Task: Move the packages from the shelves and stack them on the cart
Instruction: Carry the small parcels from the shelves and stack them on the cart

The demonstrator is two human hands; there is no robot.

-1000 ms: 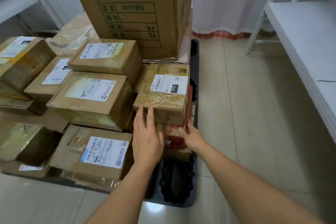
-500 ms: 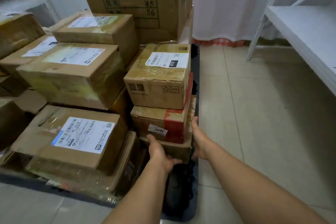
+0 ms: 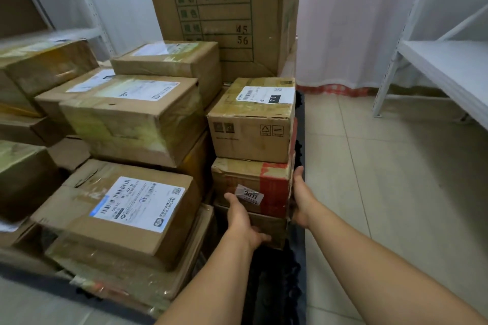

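A stack of three cardboard packages stands at the right edge of the black cart [image 3: 299,250]. The top box [image 3: 250,137] has a white label marked 010. Under it is a red-taped box [image 3: 273,182] with a 3011 sticker, and a flat bottom box [image 3: 273,227] lies lowest. My left hand [image 3: 241,219] holds the front of the bottom box, fingers curled at its lower edge and thumb up against the red-taped box. My right hand [image 3: 301,198] presses flat with straight fingers on the right side of the two lower boxes.
Several labelled packages [image 3: 126,208] are piled on the cart to the left. A tall printed carton [image 3: 227,8] stands behind. An empty white shelf [image 3: 449,68] is on the right, a white curtain [image 3: 348,21] behind, and tiled floor [image 3: 383,179] between.
Both hands have dropped from the top box to the lower boxes of the stack. The view has come lower and closer to the stack.
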